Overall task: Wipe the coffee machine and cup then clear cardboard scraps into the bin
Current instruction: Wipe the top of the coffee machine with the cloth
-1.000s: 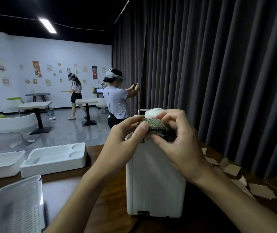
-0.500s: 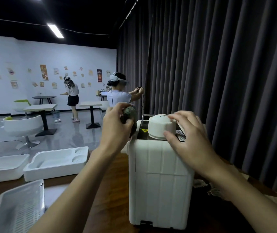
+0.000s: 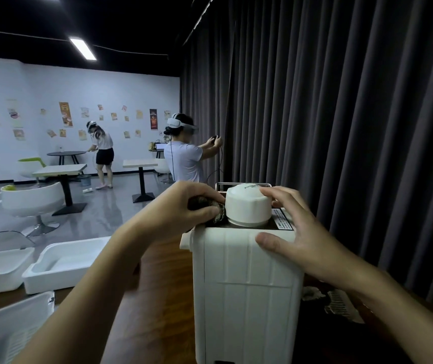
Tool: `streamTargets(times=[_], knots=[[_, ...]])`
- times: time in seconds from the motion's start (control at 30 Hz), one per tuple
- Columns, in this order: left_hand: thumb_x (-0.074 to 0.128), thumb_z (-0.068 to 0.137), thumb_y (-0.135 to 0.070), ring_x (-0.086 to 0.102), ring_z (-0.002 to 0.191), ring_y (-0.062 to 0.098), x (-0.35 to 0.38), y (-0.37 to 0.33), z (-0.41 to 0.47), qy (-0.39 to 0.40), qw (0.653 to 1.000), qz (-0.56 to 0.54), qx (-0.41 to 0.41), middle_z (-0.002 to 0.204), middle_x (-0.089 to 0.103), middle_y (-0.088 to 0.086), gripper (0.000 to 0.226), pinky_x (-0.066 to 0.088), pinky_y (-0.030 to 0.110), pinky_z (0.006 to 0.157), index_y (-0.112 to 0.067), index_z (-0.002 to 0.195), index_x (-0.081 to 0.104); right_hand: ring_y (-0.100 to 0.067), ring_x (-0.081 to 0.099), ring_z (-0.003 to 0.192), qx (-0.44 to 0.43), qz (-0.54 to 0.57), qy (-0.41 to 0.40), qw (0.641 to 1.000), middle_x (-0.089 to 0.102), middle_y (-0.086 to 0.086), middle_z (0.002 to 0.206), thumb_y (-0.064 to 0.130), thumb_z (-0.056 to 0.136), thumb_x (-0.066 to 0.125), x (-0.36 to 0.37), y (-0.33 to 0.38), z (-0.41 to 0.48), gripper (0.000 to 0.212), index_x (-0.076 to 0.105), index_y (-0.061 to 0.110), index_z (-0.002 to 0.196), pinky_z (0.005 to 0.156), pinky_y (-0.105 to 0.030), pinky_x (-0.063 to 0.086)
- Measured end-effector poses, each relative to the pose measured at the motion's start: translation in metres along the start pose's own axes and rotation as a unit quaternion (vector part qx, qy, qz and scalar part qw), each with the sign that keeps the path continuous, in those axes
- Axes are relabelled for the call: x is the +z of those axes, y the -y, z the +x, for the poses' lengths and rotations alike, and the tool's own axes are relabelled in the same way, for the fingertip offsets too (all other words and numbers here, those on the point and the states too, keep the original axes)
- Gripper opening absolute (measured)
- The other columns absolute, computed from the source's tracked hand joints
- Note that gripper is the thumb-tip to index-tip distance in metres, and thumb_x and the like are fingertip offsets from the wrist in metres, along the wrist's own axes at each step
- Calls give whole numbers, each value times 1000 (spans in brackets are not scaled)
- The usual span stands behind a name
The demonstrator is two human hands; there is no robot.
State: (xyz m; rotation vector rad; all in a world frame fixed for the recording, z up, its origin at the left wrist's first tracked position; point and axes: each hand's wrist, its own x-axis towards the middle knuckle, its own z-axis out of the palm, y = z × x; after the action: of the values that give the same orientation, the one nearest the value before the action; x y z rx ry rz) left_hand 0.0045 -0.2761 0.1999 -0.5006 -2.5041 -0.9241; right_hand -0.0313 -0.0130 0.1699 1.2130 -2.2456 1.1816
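Left hand (image 3: 181, 208): grip closed round cloth (image 3: 216, 215), pressed against the left side of the cup (image 3: 248, 206). Cup stands inverted on the machine (image 3: 247, 285), on the bench (image 3: 168, 311). Right hand (image 3: 302, 240): grip wide, fingers spread on the machine top beside the cup. Scraps (image 3: 341, 308) lie right of the machine.

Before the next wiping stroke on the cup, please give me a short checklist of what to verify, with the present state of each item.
1. Cloth gripped by the left hand: ok.
2. Cloth in contact with the cup: ok, it presses on the cup's left side.
3. Cup stable: ok, it stands upside down on top of the coffee machine.
4. Machine steadied: ok, the right hand rests across its top edge beside the cup.
5. Far side of the cup clean: cannot tell, it is hidden.
6. Cardboard scraps cleared: not ok, they lie right of the machine.
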Motion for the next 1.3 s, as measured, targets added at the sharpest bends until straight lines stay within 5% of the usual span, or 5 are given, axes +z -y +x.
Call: streamTargets(times=[0.3,0.53,0.8,1.07,1.3], knots=[[70,93,-22,69,89,13,17,1,35,-42,995,77,-40,97,74,-2,21,55,29,78,-17,113,73,0,43,126,11,5,6,1000,29,38,138,58,70,71,0,-1,0,75,28,65,131,109,-48,35],[72,90,-16,65,68,-3,4,-15,0,-61,996,28,-55,78,71,-11,15,46,11,60,-31,92,71,1,43,126,13,4,2,1000,29,39,137,54,72,74,1,-4,0,77,27,63,132,110,-49,34],[71,90,-16,66,87,-2,27,-55,-60,-189,979,56,-53,96,72,-15,23,51,10,76,-24,110,76,12,36,130,25,72,52,996,33,28,144,50,67,83,-9,-13,-2,90,26,61,136,102,-16,36],[80,82,-9,66,88,18,68,-85,-64,-249,959,130,48,96,72,-2,23,56,36,78,-12,105,78,11,20,140,63,73,76,992,20,29,153,56,64,82,-9,-39,-19,93,32,42,141,119,-30,25],[74,87,-6,64,93,23,108,-98,-57,-264,950,145,78,100,71,1,19,50,30,81,-8,105,76,21,3,137,55,45,210,975,-7,44,150,47,59,89,-33,-51,-17,115,10,67,140,113,-23,19]])
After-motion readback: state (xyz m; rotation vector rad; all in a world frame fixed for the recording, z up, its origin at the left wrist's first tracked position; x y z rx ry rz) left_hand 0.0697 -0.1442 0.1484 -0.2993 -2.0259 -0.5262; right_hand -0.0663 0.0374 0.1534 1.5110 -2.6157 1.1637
